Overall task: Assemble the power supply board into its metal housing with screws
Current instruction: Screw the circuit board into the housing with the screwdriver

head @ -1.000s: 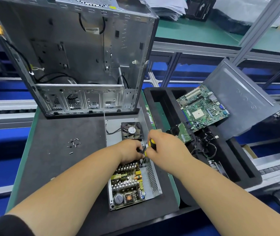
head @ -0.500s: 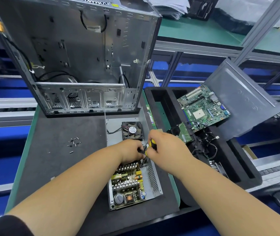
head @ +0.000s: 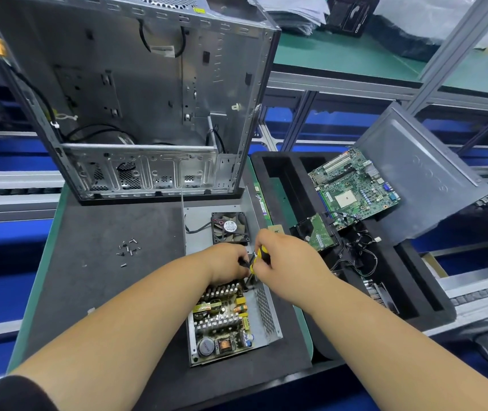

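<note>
The power supply board (head: 222, 318), crowded with heat sinks and coils, lies inside its open metal housing (head: 266, 312) on the dark mat. A black fan (head: 230, 227) sits at the housing's far end. My right hand (head: 284, 259) grips a yellow and black screwdriver (head: 259, 255) held upright over the board's far right corner. My left hand (head: 226, 264) is curled beside it and pinches the screwdriver's lower part; the tip is hidden between the hands. Several loose screws (head: 128, 250) lie on the mat to the left.
An open computer case (head: 136, 93) stands upright at the back of the mat. To the right, a black foam tray (head: 414, 292) holds a green motherboard (head: 355, 191), a smaller board (head: 318, 232), cables and a grey side panel (head: 423, 176).
Both hands stay on the screwdriver at the same corner of the board; only slight shifts of the hands and the view.
</note>
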{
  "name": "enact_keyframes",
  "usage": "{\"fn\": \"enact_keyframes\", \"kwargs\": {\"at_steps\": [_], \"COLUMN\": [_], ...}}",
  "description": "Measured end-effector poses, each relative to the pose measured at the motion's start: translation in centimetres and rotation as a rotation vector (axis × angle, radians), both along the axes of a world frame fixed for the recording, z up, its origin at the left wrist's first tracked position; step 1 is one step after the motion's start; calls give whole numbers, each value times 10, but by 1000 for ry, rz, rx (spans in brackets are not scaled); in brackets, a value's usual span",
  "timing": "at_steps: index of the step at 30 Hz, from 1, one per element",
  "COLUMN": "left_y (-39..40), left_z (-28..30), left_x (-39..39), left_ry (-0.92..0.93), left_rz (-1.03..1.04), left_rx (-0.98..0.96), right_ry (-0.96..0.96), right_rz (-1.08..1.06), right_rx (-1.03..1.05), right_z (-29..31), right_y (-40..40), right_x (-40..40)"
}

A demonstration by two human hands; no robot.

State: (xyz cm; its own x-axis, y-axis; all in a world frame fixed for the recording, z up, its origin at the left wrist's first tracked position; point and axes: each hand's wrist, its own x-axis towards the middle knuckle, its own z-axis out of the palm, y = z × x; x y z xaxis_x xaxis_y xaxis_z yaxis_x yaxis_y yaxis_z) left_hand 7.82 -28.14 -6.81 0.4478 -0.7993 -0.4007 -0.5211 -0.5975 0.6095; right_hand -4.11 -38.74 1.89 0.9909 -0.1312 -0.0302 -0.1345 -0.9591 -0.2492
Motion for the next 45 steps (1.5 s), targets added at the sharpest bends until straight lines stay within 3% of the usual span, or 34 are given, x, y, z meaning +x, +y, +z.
{"fn": "enact_keyframes", "kwargs": {"at_steps": [6,21,30,38,45], "left_y": [-1,0,10,18,26], "left_z": [2,4,29,100,119], "left_x": [0,-1,1,-10,-24], "left_ry": [-34,-10,41,751,917], "left_rz": [-42,-11,297,812,1001], "left_rx": [15,12,-168,-489,-703], "right_ry": [-3,-15,-178,-396,-420], "right_rz": [56,35,-85,-86,-7], "right_rx": [-81,-20,146,385,463], "right_z": [2,9,60,92,100], "right_y": [2,0,-23,-35,-40], "right_x": [1,0,-3,6,6]}}
